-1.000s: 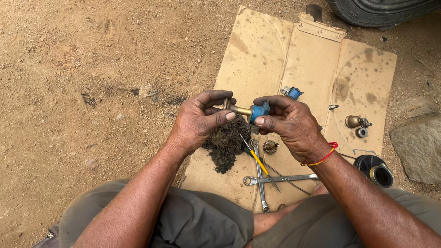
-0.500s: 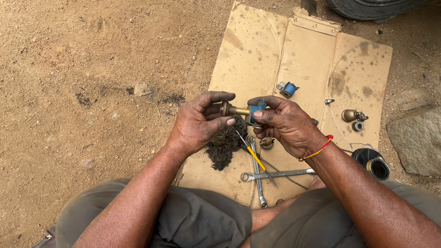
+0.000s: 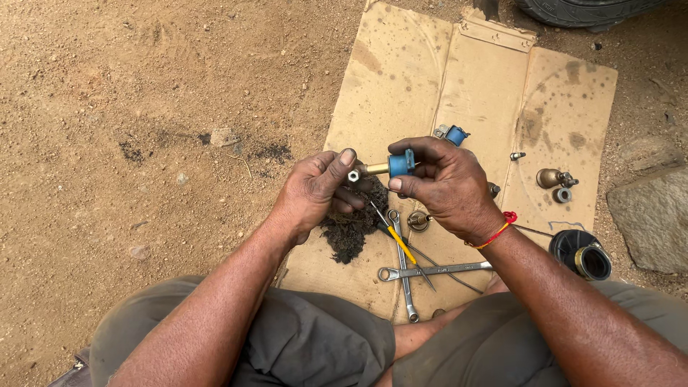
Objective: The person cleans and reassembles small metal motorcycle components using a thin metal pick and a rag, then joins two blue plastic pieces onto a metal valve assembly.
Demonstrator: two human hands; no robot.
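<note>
1. Your right hand (image 3: 448, 188) is closed on the small blue part (image 3: 401, 163), thumb under it and fingers curled over the top, so only the near face of the blue piece shows.
2. A brass stem (image 3: 377, 169) sticks out of that blue part toward your left, level, with a small silver nut (image 3: 353, 175) at its tip.
3. Your left hand (image 3: 312, 195) pinches that tip: thumb lies along the top, the fingertips come up from below, tight around the nut. I cannot tell how much of the nut is on the stem.
4. Both hands hover above the cardboard sheet (image 3: 401, 72), near its left edge, right over a clump of dark greasy rag (image 3: 351, 229) that lies on the sheet.
5. Under your hands, on the cardboard, two spanners (image 3: 405, 271) cross each other, and a yellow-handled screwdriver (image 3: 401, 245) lies slanted over them.
6. A small round brass fitting (image 3: 418, 220) sits just beside your right thumb, on the sheet.
7. Another blue part (image 3: 454, 135) lies on the cardboard just beyond your right knuckles.
8. Well off to your right: a brass dome piece (image 3: 550, 178) with a ring (image 3: 562, 195) next to it, and a black rubber boot (image 3: 582, 254) at the sheet's edge, near a grey stone (image 3: 652, 218).
</note>
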